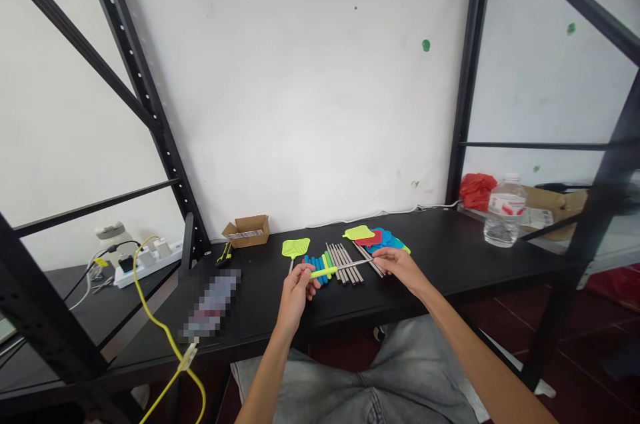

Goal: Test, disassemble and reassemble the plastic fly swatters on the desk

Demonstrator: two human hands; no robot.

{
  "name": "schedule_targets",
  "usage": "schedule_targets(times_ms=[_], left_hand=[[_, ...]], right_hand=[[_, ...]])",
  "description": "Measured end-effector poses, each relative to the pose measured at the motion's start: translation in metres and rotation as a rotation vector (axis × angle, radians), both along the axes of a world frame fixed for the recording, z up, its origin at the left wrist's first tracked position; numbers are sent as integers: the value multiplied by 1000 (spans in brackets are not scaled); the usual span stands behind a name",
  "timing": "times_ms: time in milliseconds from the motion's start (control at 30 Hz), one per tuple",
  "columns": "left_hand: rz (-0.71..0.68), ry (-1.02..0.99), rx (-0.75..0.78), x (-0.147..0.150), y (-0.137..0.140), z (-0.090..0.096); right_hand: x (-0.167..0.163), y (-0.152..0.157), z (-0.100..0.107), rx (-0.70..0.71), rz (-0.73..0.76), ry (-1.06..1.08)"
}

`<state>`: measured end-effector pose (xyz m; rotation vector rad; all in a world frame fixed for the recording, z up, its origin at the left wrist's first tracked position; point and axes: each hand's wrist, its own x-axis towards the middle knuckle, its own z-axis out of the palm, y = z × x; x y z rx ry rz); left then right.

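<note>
My left hand (296, 289) is closed round a yellow-green handle (325, 273), out of which a thin metal rod (356, 266) runs to the right. The rod's far end is pinched in the fingers of my right hand (401, 267). Just beyond this fly swatter stick lie several blue and green handles (318, 262) and a row of greyish metal rods (345, 261). A yellow-green fly swatter head (295, 248) on a rod lies behind my left hand. Past my right hand is a pile of loose swatter heads, with a red one (367, 239) and blue ones (384, 241).
An open cardboard box (250, 231) and a yellow-black utility knife (225, 255) lie at the back left, near a blurred-out flat object (213, 304). A yellow cable (167, 331) crosses the left edge. A water bottle (504, 214) stands right, by black frame posts (467, 77).
</note>
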<state>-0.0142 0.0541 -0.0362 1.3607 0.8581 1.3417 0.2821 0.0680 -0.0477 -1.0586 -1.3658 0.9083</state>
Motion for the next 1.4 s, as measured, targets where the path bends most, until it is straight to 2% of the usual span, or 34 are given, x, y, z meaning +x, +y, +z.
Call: schedule_targets(times_ms=[600, 933, 1400], left_hand=[[-29, 56, 20, 1, -1, 2], [-38, 112, 38, 3, -1, 2], [-59, 64, -11, 2, -1, 2]], right_hand=[[0, 1, -2, 17, 17, -49], [-2, -6, 5, 37, 39, -116], [-5, -8, 8, 2, 44, -47]])
